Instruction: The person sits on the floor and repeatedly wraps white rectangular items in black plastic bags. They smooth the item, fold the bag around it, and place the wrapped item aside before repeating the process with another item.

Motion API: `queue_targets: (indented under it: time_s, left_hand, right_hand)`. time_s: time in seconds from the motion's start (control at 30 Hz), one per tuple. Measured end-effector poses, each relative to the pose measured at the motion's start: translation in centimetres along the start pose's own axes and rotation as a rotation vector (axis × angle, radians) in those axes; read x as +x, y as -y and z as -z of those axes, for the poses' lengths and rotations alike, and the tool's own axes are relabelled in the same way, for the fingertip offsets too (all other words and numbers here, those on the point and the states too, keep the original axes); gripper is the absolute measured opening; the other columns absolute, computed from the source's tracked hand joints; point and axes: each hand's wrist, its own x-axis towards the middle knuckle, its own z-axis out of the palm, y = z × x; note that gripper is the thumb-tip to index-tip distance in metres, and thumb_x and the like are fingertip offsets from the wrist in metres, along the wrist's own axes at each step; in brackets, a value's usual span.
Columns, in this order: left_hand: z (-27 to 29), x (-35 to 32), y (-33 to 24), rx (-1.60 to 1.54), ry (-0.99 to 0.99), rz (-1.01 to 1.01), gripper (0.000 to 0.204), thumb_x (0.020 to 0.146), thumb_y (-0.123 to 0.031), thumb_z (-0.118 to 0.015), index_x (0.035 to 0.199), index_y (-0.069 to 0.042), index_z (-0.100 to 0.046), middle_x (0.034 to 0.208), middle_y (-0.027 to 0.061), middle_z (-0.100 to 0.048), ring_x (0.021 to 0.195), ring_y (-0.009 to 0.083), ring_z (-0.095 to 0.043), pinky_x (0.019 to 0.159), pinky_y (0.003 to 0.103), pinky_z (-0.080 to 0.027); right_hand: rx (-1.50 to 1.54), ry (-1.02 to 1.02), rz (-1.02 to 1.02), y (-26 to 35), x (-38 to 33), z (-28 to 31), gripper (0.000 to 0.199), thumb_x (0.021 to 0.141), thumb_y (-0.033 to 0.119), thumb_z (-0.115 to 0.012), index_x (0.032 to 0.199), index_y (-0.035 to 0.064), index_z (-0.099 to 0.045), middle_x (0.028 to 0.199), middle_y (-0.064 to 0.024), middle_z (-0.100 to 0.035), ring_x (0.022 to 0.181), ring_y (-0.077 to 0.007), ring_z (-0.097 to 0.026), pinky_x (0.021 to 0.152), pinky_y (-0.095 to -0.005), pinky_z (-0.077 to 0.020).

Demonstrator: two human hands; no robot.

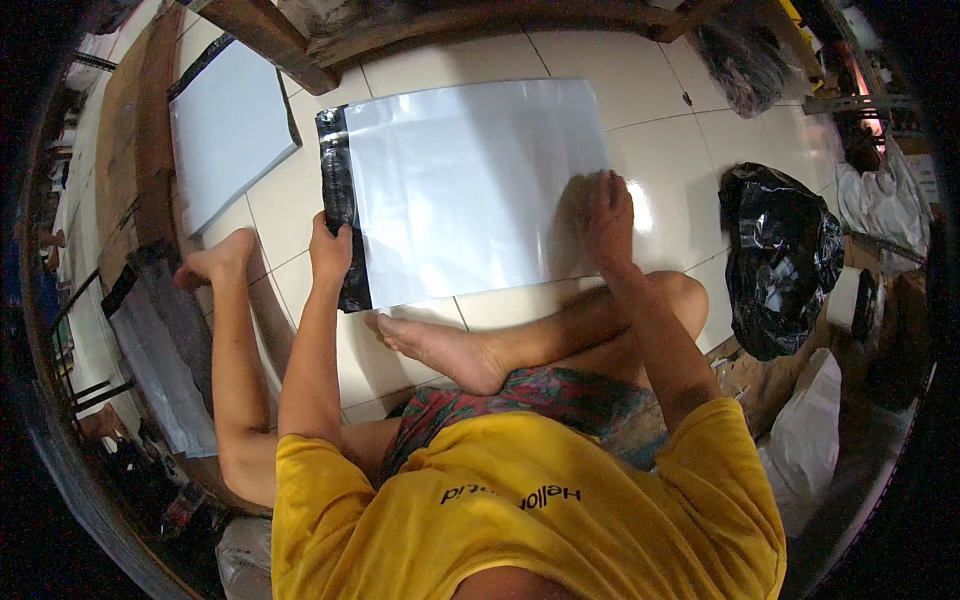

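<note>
Your left hand [332, 248] pinches the black strip [337, 165] along the left edge of a white plastic sheet [460, 190], thumb on top; your right hand [610, 220] is at its right edge, fingers pointing away from you, but whether it grips cannot be told. The sheet is broad, roughly rectangular, glossy and faintly wrinkled, spread over the pale tiled floor [660, 150] in front of you, with a shadow near your right hand. Close by its near edge, your bare foot [450, 350] and bent leg crowd the space. A stack of similar white sheets with black edging [235, 135] lies to the upper left, beside a wooden beam [155, 150]. On your right sits a crumpled black plastic bag [780, 265], its contents unclear; beyond it is a whitish plastic bag [885, 210], contents likewise unclear.
</note>
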Motion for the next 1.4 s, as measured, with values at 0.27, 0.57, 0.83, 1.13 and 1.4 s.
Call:
queue_targets:
  time_s: [0.27, 0.57, 0.83, 1.13, 1.4]
  left_hand:
    - [-2.3, -1.9, -2.3, 0.282, -0.303, -0.060, 0.048, 0.089, -0.014, -0.060, 0.130, 0.009, -0.050, 0.113, 0.0279, -0.059, 0.111, 0.0450, -0.056, 0.098, 0.048, -0.045]
    - [-22.7, -3.9, -22.7, 0.349, 0.440, -1.240, 0.056, 0.094, -0.037, -0.055, 0.136, 0.000, -0.055, 0.148, 0.0175, -0.048, 0.143, 0.0337, -0.036, 0.121, 0.046, -0.022]
    - [-28.7, 3.4, -27.5, 0.462, 0.452, -1.283, 0.074, 0.099, -0.055, -0.043, 0.146, 0.003, -0.042, 0.158, 0.0158, -0.035, 0.150, 0.0282, -0.025, 0.124, 0.045, -0.013]
    - [-30.4, 11.9, -29.5, 0.495, 0.046, -1.259, 0.068, 0.097, -0.050, -0.052, 0.144, -0.001, -0.044, 0.155, 0.0172, -0.040, 0.144, 0.0348, -0.035, 0.119, 0.055, -0.024]
    - [-26.2, -9.1, -19.9, 0.159, 0.376, -1.146, 0.072, 0.087, -0.041, -0.061, 0.141, 0.004, -0.047, 0.154, 0.0216, -0.038, 0.143, 0.0374, -0.036, 0.120, 0.058, -0.018]
  right_hand:
    - [-0.071, 0.375, -0.102, 4.4, 0.7, 2.2, 0.079, 0.103, 0.048, -0.036, 0.152, -0.0106, -0.018, 0.160, -0.0316, -0.013, 0.151, -0.0466, -0.009, 0.121, -0.0601, -0.0081]
    - [0.003, 0.347, -0.054, 3.5, 0.7, 2.1, 0.081, 0.096, 0.046, -0.048, 0.150, -0.0099, -0.025, 0.157, -0.0336, -0.022, 0.146, -0.0519, -0.018, 0.118, -0.0643, -0.0137]
    - [0.105, 0.422, -0.158, 3.4, 0.9, 1.9, 0.079, 0.096, 0.045, -0.046, 0.147, -0.0128, -0.028, 0.155, -0.0377, -0.022, 0.145, -0.0553, -0.017, 0.117, -0.0674, -0.0108]
    - [0.069, 0.351, -0.112, 3.4, 0.4, 1.4, 0.077, 0.095, 0.046, -0.046, 0.145, -0.0123, -0.035, 0.154, -0.0369, -0.026, 0.146, -0.0542, -0.019, 0.117, -0.0662, -0.0126]
    - [-0.281, 0.415, -0.073, 4.7, 2.2, 1.5, 0.073, 0.095, 0.040, -0.047, 0.154, 0.0027, -0.028, 0.160, -0.0314, -0.020, 0.148, -0.0511, -0.016, 0.119, -0.0638, -0.0107]
